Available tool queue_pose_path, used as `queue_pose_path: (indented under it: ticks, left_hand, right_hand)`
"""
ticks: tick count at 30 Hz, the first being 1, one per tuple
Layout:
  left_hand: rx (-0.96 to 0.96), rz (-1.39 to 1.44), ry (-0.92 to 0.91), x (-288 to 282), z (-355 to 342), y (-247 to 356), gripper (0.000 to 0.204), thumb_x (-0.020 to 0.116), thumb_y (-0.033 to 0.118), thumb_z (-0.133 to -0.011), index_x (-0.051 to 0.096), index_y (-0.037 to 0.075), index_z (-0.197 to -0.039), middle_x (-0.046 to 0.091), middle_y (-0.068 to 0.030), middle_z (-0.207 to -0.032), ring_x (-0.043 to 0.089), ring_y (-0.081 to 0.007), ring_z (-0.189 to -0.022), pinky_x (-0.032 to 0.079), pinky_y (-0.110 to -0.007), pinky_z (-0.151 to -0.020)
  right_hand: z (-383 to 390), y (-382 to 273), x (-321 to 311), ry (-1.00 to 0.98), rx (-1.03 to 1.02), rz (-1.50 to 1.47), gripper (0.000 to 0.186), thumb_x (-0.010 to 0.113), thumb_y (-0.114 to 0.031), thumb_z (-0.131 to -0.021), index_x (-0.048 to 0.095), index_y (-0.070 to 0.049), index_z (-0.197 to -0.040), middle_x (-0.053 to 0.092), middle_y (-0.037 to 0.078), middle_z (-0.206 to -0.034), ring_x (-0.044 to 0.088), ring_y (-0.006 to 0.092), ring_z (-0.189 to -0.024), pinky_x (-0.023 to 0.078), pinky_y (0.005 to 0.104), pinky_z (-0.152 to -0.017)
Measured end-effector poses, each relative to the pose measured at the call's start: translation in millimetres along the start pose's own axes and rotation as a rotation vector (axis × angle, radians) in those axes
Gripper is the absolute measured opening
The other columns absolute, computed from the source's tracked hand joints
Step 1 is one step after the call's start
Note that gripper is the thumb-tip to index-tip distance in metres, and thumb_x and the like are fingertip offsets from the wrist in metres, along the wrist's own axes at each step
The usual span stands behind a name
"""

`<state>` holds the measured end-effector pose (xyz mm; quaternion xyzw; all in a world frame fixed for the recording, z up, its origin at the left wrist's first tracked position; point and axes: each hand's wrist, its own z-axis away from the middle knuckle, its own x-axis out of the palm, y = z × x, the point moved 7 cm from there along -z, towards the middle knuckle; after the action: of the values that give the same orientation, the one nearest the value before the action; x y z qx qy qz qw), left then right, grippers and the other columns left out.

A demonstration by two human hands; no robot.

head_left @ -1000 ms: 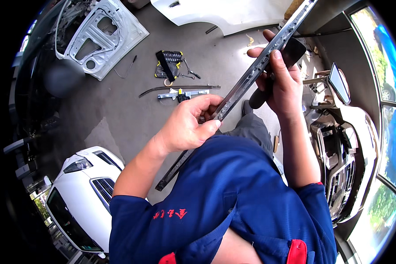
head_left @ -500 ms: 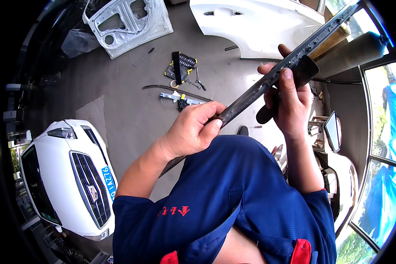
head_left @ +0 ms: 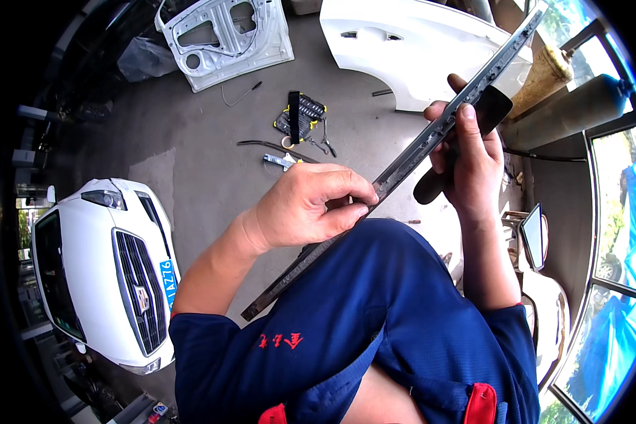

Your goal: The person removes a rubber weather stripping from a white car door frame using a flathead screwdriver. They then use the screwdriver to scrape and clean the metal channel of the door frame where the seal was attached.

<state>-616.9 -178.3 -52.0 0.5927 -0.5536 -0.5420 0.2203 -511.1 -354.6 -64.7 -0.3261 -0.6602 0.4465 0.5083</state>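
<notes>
A long, narrow black trim strip (head_left: 411, 157) slants across my front, from low left to high right. Its upward face carries rough, torn-looking residue. My right hand (head_left: 475, 159) grips the upper part, thumb on top and fingers beneath. That same hand also has a dark flat piece with rounded ends (head_left: 496, 109) against the strip's underside; its middle is hidden. Further down, my left hand (head_left: 307, 205) is closed in a pinch at the strip's edge. The strip's lower end lies beside my dark blue clothing.
A white car (head_left: 102, 275) stands at left. On the floor ahead are a tool kit (head_left: 307, 116), a thin dark strip and a metal part (head_left: 279, 161). Two car door panels (head_left: 226, 46) (head_left: 410, 60) lie beyond. Gas cylinders (head_left: 572, 113) and a mirror (head_left: 533, 237) are at right.
My left hand has gone from wrapping the strip to pinching its edge, a little further right. The strip's lower end has come into sight. My view has shifted slightly.
</notes>
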Motion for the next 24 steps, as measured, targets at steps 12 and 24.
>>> queue_pose_path:
  ticks: [12,24]
  left_hand:
    - [0.209,-0.515,-0.111,18.4,-16.1,17.1,0.021,0.07,-0.001,-0.074,0.054,0.006,-0.085,0.061,-0.0057,-0.071,0.062,-0.027,-0.062,0.049,-0.037,-0.056]
    - [0.152,-0.273,-0.236,22.4,4.8,5.1,0.021,0.062,-0.003,-0.072,0.051,0.004,-0.088,0.06,-0.0078,-0.07,0.062,-0.0295,-0.061,0.05,-0.038,-0.055]
  right_hand:
    - [5.0,8.6,-21.2,0.06,0.051,0.012,0.042,0.052,-0.025,-0.108,0.047,0.001,-0.141,0.071,0.01,-0.095,0.055,0.0092,-0.059,0.044,0.022,-0.05]
    - [21.5,22.8,-15.2,0.093,0.07,0.086,0.039,0.048,-0.024,-0.109,0.048,0.002,-0.138,0.07,0.008,-0.092,0.052,0.0083,-0.054,0.044,0.0222,-0.048]
